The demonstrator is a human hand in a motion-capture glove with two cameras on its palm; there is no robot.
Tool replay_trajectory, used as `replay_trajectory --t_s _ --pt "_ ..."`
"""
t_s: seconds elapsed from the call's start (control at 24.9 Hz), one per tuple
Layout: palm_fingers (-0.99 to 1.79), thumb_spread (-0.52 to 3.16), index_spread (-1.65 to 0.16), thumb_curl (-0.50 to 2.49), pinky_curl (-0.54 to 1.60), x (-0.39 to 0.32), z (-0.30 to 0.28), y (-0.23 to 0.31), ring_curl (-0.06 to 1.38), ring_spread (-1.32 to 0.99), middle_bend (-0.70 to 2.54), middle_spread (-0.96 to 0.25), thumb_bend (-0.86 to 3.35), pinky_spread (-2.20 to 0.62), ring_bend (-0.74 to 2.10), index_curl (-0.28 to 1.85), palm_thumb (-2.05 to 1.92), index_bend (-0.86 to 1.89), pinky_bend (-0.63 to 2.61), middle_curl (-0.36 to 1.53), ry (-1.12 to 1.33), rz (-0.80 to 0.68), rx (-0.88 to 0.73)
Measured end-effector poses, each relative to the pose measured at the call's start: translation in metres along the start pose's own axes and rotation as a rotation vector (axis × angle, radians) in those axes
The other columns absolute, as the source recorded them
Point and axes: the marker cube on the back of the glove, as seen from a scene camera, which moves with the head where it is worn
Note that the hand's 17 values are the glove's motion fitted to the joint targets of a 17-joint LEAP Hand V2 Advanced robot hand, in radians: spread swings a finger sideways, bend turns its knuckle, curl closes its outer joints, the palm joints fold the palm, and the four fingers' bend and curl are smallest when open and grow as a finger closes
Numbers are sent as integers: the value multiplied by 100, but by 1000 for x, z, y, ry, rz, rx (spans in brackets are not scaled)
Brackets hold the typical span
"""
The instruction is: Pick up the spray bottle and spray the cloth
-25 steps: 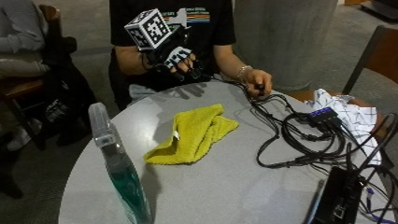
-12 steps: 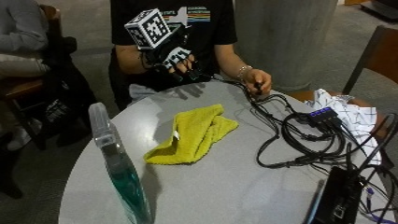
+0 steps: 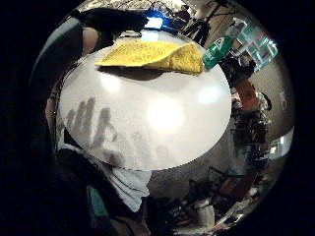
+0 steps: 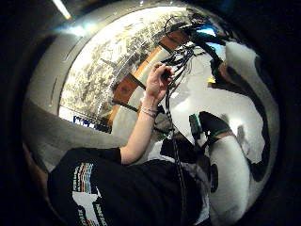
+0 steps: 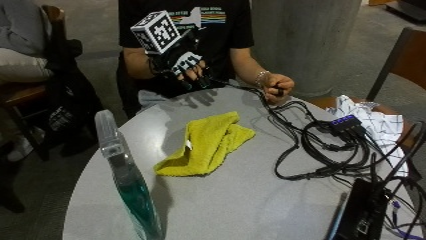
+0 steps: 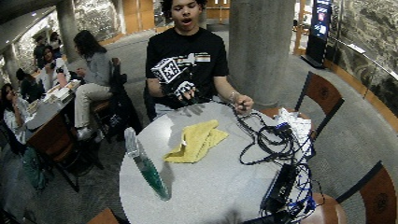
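Note:
A tall clear spray bottle (image 5: 126, 182) with green liquid stands upright near the table's front left edge, also seen as a bottle (image 6: 145, 163) in the wide outside view and a bottle (image 3: 220, 45) beyond the cloth in the little finger side view. A crumpled yellow cloth (image 5: 202, 144) lies mid-table; the same cloth (image 6: 194, 140) and cloth (image 3: 153, 55) show in the other views. My gloved right hand (image 5: 181, 66) hovers above the table's far edge, fingers spread and pointing down, holding nothing. It is well away from the bottle.
The person's bare left hand (image 5: 276, 86) pinches a black cable at the far edge. Tangled cables with a hub (image 5: 333, 145) and a black device (image 5: 363, 212) crowd the right side. A patterned white cloth (image 5: 373, 122) lies at the right edge. Chairs surround the round table (image 5: 253, 200).
The gloved hand has shifted slightly at the table's far edge. The bottle and the cloth have not moved.

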Motion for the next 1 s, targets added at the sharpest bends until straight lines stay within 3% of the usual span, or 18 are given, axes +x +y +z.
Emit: replay_trajectory --t_s 0.64,0.84,1.0 --pt "77 105 -26 34 20 33 -5 1 26 -2 31 -1 18 27 19 39 81 25 15 35 2 87 2" --pt "78 106 -26 36 21 41 -10 3 27 -2 30 -1 15 27 19 40 83 24 14 36 -79 154 97" --pt "75 107 -29 37 24 55 -21 -7 29 -2 23 -1 13 27 27 36 83 9 24 35 -363 233 285"
